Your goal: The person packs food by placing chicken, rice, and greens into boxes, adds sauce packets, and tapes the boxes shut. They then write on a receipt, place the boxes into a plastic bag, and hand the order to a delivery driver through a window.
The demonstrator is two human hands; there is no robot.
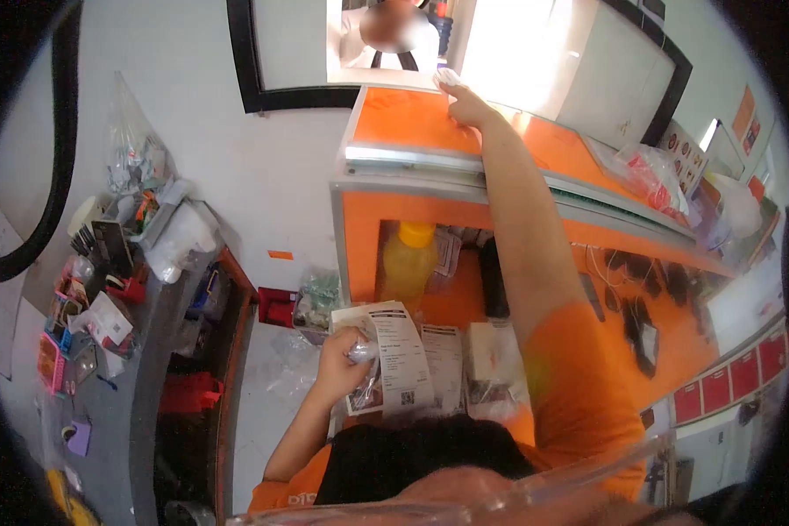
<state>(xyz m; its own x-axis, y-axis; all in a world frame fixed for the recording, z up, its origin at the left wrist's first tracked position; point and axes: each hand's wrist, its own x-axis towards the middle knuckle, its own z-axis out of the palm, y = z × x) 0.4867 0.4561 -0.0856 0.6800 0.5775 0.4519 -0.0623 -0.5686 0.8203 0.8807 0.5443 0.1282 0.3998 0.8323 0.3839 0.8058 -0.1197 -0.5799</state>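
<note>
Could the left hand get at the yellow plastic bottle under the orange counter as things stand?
Probably not at once: the left hand is already closed on a printed paper receipt, though the yellow plastic bottle stands unobstructed just beyond.

Bright daylight glares through the window; fisheye edges dark, slightly blurred.

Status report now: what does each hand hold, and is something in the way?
Left hand grips receipt and small plastic wrap. Right hand stretched up on orange counter, fingers on a white item. Nothing blocks either hand.
</note>
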